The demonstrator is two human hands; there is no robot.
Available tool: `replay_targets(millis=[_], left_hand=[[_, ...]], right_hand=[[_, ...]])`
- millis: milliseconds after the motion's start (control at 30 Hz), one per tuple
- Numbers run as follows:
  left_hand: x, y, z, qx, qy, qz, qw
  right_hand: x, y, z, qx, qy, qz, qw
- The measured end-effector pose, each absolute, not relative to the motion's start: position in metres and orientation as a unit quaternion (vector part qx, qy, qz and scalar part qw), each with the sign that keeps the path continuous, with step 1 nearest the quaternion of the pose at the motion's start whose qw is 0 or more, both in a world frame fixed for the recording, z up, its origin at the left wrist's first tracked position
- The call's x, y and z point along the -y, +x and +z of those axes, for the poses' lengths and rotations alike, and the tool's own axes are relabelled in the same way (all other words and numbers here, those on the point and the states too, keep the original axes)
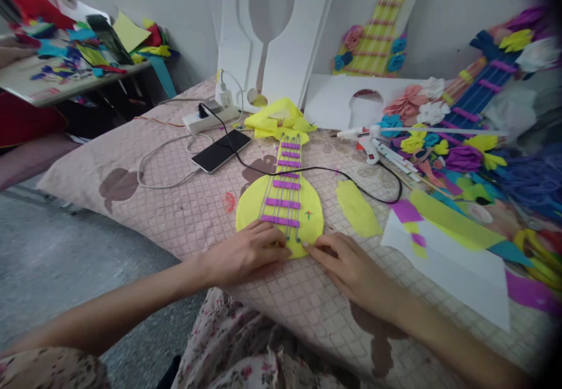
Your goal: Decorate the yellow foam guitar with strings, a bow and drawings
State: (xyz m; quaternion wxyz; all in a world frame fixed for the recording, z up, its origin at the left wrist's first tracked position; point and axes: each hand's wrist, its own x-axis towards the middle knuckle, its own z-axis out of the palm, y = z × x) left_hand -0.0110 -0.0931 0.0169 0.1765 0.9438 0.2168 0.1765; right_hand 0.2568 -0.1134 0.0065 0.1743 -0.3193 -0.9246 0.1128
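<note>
A yellow craft guitar [254,204] lies flat on the covered table, its round body towards me. Purple strips cross its neck and body, and thin strings run along it. At the lower edge of the body, my left hand [250,253] is closed, fingers curled over the rim. My right hand [351,266] pinches the same rim from the right, thumb and forefinger close together. The fingers partly hide the bottom edge. Crumpled yellow crepe paper [278,116] sits around the guitar's head. A loose yellow piece [357,207] rests to the right of the body.
A black cable [325,169] crosses the guitar's neck to a glue gun [369,150]. A phone [222,150] and power strip [211,119] lie left. White boards [235,37] lean behind. Decorated guitars [483,93], paper flowers and white paper [452,272] crowd the right.
</note>
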Motion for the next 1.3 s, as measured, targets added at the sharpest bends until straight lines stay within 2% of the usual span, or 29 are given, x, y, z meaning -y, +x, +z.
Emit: replay_targets(millis=[267, 367, 533, 767, 1000, 1200, 1300], left_hand=[[0.095, -0.021, 0.011, -0.169, 0.947, 0.212, 0.173], [0.095, -0.026, 0.007, -0.177, 0.931, 0.261, 0.185], [0.091, -0.029, 0.006, -0.221, 0.907, 0.296, 0.204], [0.09, -0.025, 0.006, -0.229, 0.904, 0.305, 0.194], [0.088, -0.026, 0.007, -0.237, 0.902, 0.324, 0.158], [0.059, -0.027, 0.02, -0.244, 0.896, 0.358, 0.099], [0.039, -0.021, 0.028, -0.262, 0.883, 0.376, 0.104]], right_hand=[[0.121, 0.268, 0.005, 0.928, -0.298, 0.121, 0.187], [0.12, 0.274, 0.004, 0.895, -0.35, 0.133, 0.242], [0.108, 0.286, 0.007, 0.813, -0.48, 0.081, 0.318], [0.091, 0.302, 0.004, 0.802, -0.511, 0.001, 0.31], [0.082, 0.307, 0.008, 0.797, -0.511, -0.001, 0.321], [0.083, 0.326, 0.014, 0.734, -0.59, -0.017, 0.335], [0.087, 0.334, 0.015, 0.709, -0.617, -0.028, 0.34]])
